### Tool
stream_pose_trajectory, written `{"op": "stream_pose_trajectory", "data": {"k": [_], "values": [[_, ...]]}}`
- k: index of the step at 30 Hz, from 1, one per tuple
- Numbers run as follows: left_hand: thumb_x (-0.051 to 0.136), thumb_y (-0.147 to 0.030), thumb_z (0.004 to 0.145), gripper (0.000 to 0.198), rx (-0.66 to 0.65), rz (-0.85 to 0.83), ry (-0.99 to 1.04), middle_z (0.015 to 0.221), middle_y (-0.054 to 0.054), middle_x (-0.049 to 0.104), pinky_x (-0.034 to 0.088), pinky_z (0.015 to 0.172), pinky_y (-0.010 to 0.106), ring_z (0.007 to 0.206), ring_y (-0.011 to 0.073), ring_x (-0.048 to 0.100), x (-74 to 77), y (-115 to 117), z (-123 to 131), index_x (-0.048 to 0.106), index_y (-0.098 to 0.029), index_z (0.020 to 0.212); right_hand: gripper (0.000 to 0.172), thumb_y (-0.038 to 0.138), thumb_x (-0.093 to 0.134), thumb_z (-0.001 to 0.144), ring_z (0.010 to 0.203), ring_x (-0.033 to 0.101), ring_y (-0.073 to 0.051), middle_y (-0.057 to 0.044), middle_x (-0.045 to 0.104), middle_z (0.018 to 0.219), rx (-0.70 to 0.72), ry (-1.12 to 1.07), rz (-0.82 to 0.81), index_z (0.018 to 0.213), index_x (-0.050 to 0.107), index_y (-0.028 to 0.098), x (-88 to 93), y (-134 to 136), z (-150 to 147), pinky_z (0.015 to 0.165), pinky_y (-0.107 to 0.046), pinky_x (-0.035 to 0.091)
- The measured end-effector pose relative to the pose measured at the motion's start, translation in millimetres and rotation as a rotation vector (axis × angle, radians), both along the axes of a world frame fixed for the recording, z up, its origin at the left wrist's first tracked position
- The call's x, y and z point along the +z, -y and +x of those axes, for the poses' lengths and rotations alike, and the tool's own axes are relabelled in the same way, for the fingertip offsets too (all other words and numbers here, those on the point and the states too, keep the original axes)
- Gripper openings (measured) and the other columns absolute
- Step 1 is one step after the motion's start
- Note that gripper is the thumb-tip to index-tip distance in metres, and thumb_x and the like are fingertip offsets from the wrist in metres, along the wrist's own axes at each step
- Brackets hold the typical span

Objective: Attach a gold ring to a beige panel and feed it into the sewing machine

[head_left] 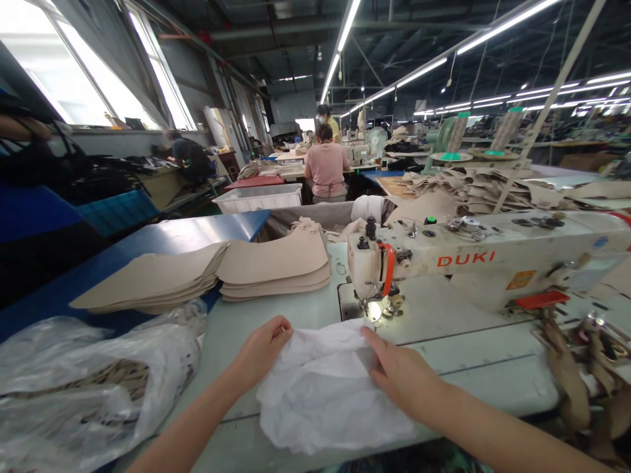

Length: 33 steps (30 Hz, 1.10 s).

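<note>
A crumpled white cloth point(325, 387) lies on the pale sewing table point(468, 368) in front of me. My left hand point(260, 351) pinches its upper left edge. My right hand point(401, 374) rests on its right side, fingers gripping the fabric near the top. Just beyond the cloth stands a white sewing machine point(493, 259) marked DUKI, its lit needle area point(377, 307) a short way above my right hand.
Two stacks of beige cut pieces point(273, 263) point(152, 279) lie at the left rear. A clear plastic bag point(89, 381) sits at the near left. Brown straps and metal parts point(586, 355) hang at the right. Another person point(326, 167) sits further back.
</note>
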<state>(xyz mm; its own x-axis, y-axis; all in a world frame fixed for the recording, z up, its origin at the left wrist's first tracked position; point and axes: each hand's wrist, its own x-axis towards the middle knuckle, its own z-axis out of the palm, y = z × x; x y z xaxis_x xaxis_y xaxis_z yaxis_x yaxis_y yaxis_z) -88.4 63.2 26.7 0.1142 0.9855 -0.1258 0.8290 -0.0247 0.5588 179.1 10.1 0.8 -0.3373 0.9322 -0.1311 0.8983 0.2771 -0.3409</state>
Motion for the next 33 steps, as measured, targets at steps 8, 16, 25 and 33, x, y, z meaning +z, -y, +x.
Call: {"op": "stream_pose_trajectory", "data": {"k": [8, 16, 25, 33], "values": [[0.051, -0.037, 0.079, 0.039, -0.216, 0.131, -0.100, 0.123, 0.009, 0.053, 0.040, 0.096, 0.037, 0.111, 0.0232, 0.052, -4.5, 10.8, -20.5, 0.056, -0.020, 0.113, 0.035, 0.017, 0.048, 0.088, 0.091, 0.060, -0.020, -0.006, 0.061, 0.106, 0.053, -0.106, 0.109, 0.123, 0.054, 0.021, -0.6, -4.7, -3.1, 0.077, -0.027, 0.044], [0.061, -0.039, 0.078, 0.031, -0.398, 0.229, -0.179, 0.131, 0.009, 0.049, 0.036, 0.103, 0.040, 0.121, 0.0244, 0.044, -2.2, 31.5, -24.6, 0.062, -0.023, 0.105, 0.017, 0.019, 0.047, 0.092, 0.078, 0.055, -0.014, -0.002, 0.058, 0.083, 0.030, -0.345, 0.319, 0.083, 0.062, 0.018, -0.8, -18.0, -10.2, 0.069, -0.023, 0.039], [0.034, -0.042, 0.089, 0.031, -0.095, 0.285, -0.119, 0.079, 0.001, 0.061, 0.041, 0.068, 0.026, 0.072, 0.0163, 0.056, 22.9, 21.6, -13.8, 0.055, -0.020, 0.084, 0.026, 0.032, 0.038, 0.095, 0.067, 0.055, -0.013, -0.001, 0.060, 0.077, -0.088, -0.781, 0.330, 0.101, 0.059, 0.019, 3.6, -21.0, -23.6, 0.064, -0.023, 0.042], [0.041, -0.039, 0.083, 0.025, 0.097, 0.301, -0.071, 0.068, 0.000, 0.057, 0.035, 0.063, 0.025, 0.067, 0.0168, 0.053, 29.1, -11.4, -12.6, 0.053, -0.019, 0.073, 0.040, 0.019, 0.039, 0.089, 0.103, 0.054, -0.018, -0.009, 0.054, 0.119, 0.004, -0.715, 0.461, 0.128, 0.043, 0.018, -13.7, -10.9, -25.4, 0.091, -0.035, 0.045]]}}
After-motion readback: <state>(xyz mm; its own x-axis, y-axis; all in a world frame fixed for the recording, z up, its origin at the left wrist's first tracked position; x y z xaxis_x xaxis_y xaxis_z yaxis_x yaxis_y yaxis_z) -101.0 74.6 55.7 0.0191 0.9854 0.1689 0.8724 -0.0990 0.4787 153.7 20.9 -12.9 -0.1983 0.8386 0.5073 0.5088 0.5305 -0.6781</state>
